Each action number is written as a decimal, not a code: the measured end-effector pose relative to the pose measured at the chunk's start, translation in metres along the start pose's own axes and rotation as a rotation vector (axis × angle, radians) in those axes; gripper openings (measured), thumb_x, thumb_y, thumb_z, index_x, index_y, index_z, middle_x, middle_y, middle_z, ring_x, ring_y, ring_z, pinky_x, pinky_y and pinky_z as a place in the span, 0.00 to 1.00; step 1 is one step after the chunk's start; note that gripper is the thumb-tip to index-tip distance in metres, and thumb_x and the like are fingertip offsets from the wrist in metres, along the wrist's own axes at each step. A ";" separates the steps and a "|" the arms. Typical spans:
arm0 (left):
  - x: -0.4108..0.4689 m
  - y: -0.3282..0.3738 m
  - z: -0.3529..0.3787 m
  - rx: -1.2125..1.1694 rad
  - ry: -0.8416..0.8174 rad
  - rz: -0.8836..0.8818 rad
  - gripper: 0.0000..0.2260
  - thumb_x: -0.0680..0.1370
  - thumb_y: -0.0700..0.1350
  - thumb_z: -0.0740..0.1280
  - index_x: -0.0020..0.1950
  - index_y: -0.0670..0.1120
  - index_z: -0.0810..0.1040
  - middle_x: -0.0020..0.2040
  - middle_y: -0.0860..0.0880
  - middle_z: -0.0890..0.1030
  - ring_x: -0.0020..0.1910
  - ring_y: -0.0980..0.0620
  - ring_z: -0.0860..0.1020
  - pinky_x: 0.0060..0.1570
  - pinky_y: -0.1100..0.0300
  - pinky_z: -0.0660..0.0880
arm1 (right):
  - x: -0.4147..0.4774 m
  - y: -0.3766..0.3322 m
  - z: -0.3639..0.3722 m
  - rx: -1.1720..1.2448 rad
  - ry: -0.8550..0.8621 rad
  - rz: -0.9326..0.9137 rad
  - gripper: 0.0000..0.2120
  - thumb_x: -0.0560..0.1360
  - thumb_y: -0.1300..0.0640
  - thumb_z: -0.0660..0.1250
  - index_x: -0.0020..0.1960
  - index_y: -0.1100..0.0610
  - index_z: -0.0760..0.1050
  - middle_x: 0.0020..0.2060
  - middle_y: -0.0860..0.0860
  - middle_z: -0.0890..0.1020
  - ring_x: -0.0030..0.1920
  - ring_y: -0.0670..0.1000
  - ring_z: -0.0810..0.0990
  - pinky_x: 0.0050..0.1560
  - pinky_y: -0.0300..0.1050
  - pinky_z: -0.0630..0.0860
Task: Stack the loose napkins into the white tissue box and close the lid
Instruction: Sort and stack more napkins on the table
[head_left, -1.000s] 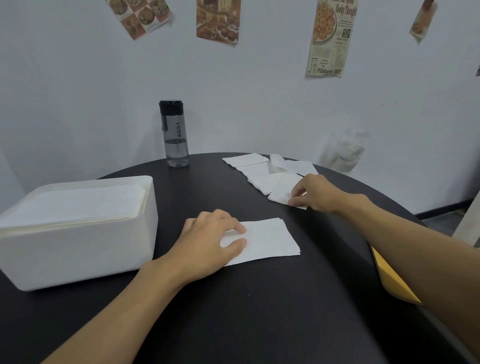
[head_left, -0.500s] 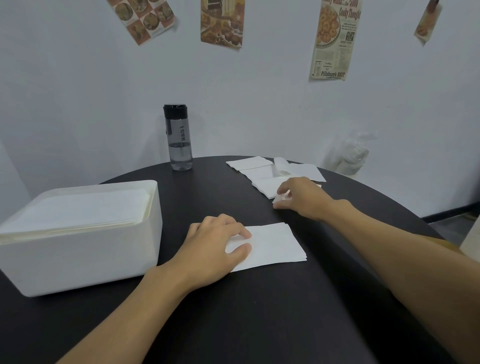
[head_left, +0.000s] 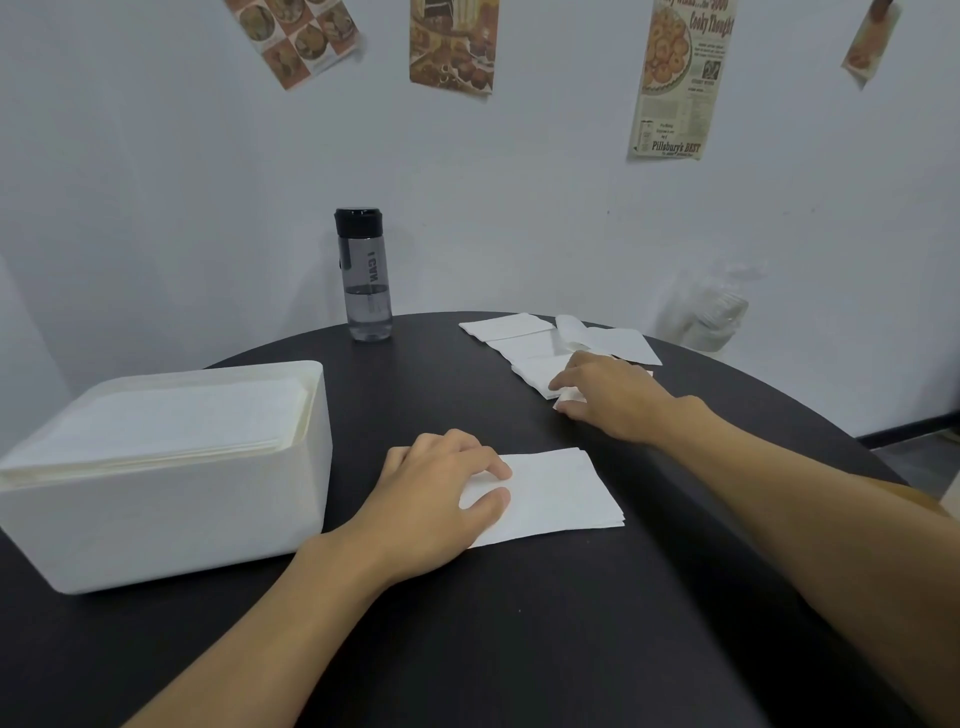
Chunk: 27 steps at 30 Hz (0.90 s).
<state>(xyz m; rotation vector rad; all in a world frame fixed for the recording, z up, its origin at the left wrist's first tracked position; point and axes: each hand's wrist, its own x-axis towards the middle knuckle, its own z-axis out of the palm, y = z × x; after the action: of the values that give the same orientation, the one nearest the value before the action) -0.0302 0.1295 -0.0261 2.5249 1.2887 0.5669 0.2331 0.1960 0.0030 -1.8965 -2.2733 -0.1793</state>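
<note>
1. A person's left hand (head_left: 436, 499) rests on a small stack of napkins (head_left: 563, 493) at mid-table, fingers relaxed and lightly spread, pressing the paper to the black table (head_left: 519, 634).
2. The right hand (head_left: 615, 402) reaches far right, fingers curled, thumb and forefinger pinching the edge of the nearest napkin (head_left: 569, 399) in a row of loose napkins (head_left: 511, 327).
3. The white tissue box (head_left: 171, 519) stands at left, open-topped and filled to its rim.
4. A water bottle (head_left: 366, 280) stands upright at the table's far edge.
</note>
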 end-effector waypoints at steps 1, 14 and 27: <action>0.000 0.000 0.000 -0.001 -0.001 -0.001 0.12 0.82 0.57 0.60 0.63 0.61 0.76 0.65 0.63 0.69 0.68 0.59 0.64 0.72 0.53 0.55 | 0.000 -0.001 0.000 -0.040 -0.007 -0.016 0.16 0.81 0.49 0.62 0.68 0.48 0.75 0.64 0.50 0.74 0.60 0.56 0.76 0.57 0.54 0.74; 0.001 -0.001 0.001 0.005 -0.003 0.006 0.11 0.82 0.57 0.59 0.63 0.61 0.75 0.65 0.63 0.69 0.67 0.60 0.63 0.72 0.54 0.55 | 0.004 -0.005 -0.001 -0.082 -0.118 -0.008 0.12 0.83 0.48 0.58 0.57 0.54 0.75 0.56 0.53 0.70 0.51 0.57 0.74 0.46 0.50 0.70; 0.000 0.001 0.000 0.007 -0.004 0.009 0.12 0.82 0.56 0.59 0.64 0.61 0.75 0.65 0.63 0.69 0.68 0.60 0.63 0.72 0.55 0.54 | 0.002 -0.010 -0.012 -0.121 -0.093 -0.025 0.09 0.80 0.55 0.62 0.45 0.57 0.78 0.41 0.52 0.78 0.42 0.56 0.75 0.44 0.50 0.74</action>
<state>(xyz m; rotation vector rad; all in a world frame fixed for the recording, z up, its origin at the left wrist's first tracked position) -0.0298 0.1287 -0.0255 2.5375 1.2806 0.5602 0.2232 0.1935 0.0151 -1.9749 -2.3979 -0.2426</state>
